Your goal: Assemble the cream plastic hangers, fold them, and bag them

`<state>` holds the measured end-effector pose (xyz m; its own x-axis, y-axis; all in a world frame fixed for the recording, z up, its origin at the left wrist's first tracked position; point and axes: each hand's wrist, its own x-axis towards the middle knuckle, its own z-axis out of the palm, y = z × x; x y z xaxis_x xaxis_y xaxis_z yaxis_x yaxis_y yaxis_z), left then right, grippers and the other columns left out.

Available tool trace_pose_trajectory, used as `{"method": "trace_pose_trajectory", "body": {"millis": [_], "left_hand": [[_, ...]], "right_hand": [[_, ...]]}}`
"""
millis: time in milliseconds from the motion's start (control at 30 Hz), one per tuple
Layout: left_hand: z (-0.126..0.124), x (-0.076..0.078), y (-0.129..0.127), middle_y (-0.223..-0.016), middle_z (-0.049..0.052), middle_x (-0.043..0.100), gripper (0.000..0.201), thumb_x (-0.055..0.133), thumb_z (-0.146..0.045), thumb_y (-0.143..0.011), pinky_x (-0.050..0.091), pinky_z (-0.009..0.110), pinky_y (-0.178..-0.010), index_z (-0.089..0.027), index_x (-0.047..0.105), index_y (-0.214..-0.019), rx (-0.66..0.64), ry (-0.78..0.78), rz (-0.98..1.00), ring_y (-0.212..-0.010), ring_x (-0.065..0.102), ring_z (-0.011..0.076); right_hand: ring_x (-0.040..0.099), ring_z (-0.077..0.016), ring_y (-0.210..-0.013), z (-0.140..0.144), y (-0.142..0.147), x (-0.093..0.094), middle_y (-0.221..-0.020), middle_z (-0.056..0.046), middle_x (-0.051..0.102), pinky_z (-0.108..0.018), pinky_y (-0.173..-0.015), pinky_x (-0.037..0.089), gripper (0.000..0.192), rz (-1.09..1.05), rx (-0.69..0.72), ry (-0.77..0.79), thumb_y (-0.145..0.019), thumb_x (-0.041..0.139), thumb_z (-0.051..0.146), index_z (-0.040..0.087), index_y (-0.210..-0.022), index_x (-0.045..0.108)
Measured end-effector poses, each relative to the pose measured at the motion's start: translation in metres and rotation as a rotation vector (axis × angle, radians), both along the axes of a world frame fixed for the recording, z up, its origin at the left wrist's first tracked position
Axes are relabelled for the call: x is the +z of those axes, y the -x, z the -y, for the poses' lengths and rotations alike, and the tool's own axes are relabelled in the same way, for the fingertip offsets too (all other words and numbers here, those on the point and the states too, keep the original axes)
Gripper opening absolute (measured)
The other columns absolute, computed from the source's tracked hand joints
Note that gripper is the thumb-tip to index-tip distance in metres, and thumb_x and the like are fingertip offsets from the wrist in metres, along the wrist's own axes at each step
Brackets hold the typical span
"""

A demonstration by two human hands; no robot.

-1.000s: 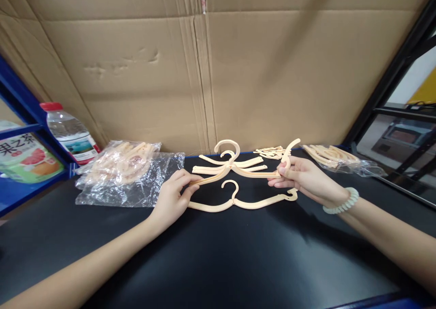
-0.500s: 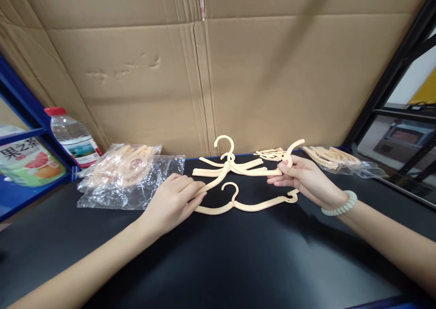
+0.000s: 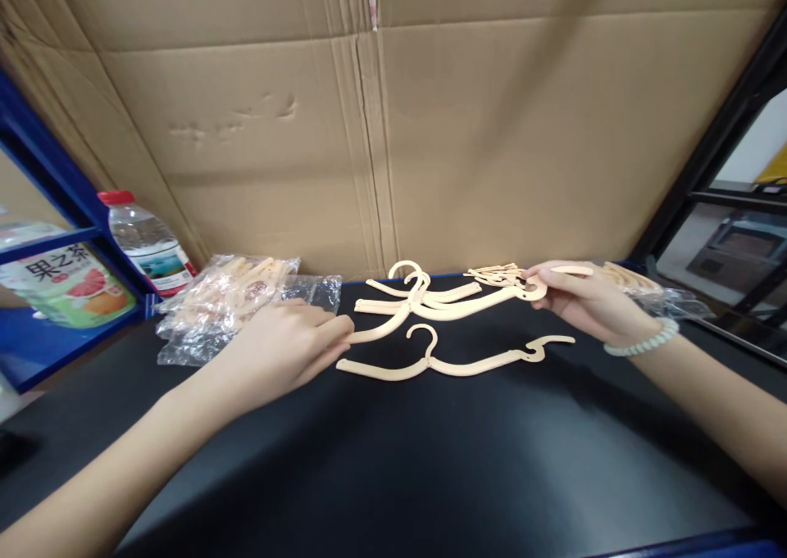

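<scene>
Between my hands a cream plastic folding hanger (image 3: 443, 314) is held just over the black table, its hook upward. My left hand (image 3: 295, 337) is closed around the end of its left arm. At the other end my right hand (image 3: 569, 296) pinches the right arm, where a curved piece sticks out to the right. Nearer to me a second hanger (image 3: 393, 373) lies flat, opened out, with a similar curved piece at its right end. Behind the held hanger, more cream hanger parts (image 3: 452, 293) lie on the table, partly covered by it.
Clear plastic bags of hanger parts (image 3: 239, 283) lie at the left; another bag (image 3: 652, 296) is behind my right hand. Small cream pieces (image 3: 492, 274) form a pile at the back. A red-capped bottle (image 3: 151, 242) stands far left. A cardboard wall (image 3: 492, 132) closes off the back.
My hands have moved apart, and the held hanger's right arm now extends farther right and tilts up. Its curved end piece has swung from pointing upward to pointing right.
</scene>
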<state>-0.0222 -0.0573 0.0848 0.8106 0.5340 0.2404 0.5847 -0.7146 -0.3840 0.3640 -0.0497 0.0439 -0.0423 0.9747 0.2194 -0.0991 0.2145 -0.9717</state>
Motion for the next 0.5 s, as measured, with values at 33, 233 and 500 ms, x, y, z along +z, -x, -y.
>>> {"method": "trace_pose_trajectory", "body": {"millis": [33,233,500], "left_hand": [[0.001,0.001,0.001,-0.061,0.001,0.057,0.030,0.039,-0.027,-0.097,0.035,0.030,-0.054,-0.018,0.060,-0.078,0.006,0.021,-0.018,-0.055,0.056,0.0180],[0.006,-0.007,-0.002,-0.067,0.001,0.057,0.029,0.039,-0.025,-0.098,0.037,0.031,-0.059,-0.019,0.057,-0.077,-0.036,0.066,-0.082,-0.060,0.057,0.0186],[0.009,-0.021,-0.013,-0.074,0.001,0.058,0.022,0.045,-0.018,-0.095,0.038,0.032,-0.062,-0.019,0.058,-0.077,-0.042,0.163,-0.133,-0.062,0.054,0.0182]], "right_hand": [[0.057,-0.0136,-0.068,0.000,-0.007,0.003,-0.072,-0.002,0.063,-0.027,-0.062,0.052,0.023,0.070,0.016,0.006,-0.068,0.081,0.042,0.021,-0.076,0.076],[0.063,-0.0185,-0.070,-0.001,-0.046,0.017,-0.076,-0.007,0.071,-0.034,-0.067,0.050,0.027,0.665,0.188,-0.099,-0.071,0.078,0.044,0.020,-0.082,0.078],[0.067,-0.0201,-0.080,0.003,-0.042,0.024,-0.083,-0.003,0.072,-0.033,-0.074,0.049,0.020,0.986,0.537,0.041,-0.085,0.064,0.040,0.022,-0.085,0.071]]}}
